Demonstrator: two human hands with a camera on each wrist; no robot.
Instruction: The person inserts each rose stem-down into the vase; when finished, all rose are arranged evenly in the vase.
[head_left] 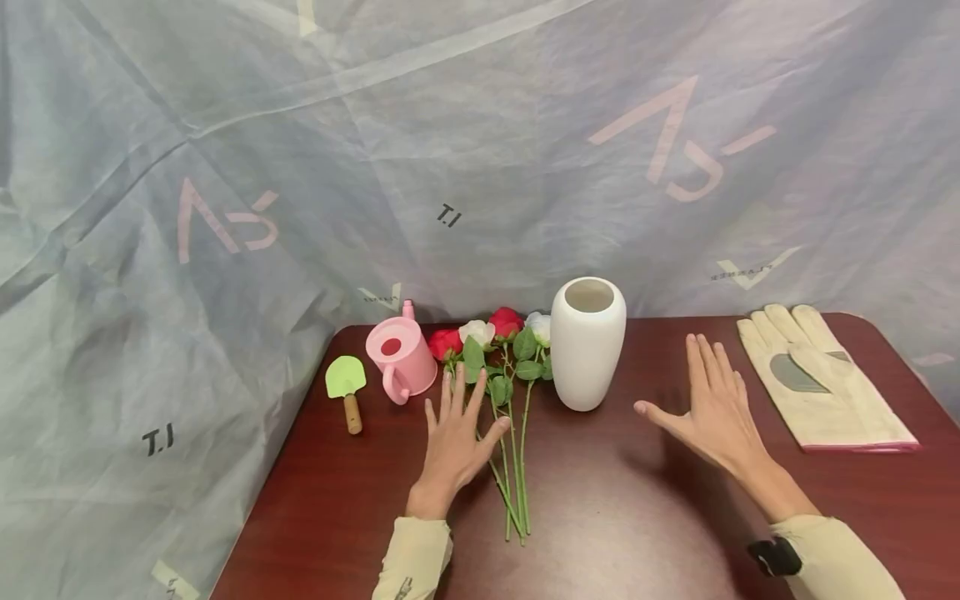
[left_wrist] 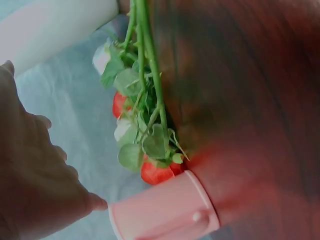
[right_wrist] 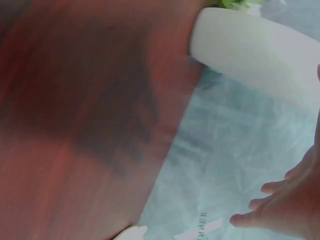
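My left hand [head_left: 456,433], fingers spread and straight, hovers over the stems of several artificial roses [head_left: 517,450] and holds nothing. Their red and white blooms [head_left: 506,322] point to the back of the table. To the right of the blooms stands a white vase [head_left: 588,350], upright. My right hand [head_left: 716,417] is held above the table between the vase and a pair of cream work gloves [head_left: 825,383], its fingers straight and its thumb out to the side. Behind the left hand is a pink watering can [head_left: 405,357], which also shows in the left wrist view.
A small trowel [head_left: 346,379] with a green blade and wooden handle lies at the table's left edge. Grey printed sheeting [head_left: 450,150] hangs behind and to the left of the dark red-brown table [head_left: 600,517].
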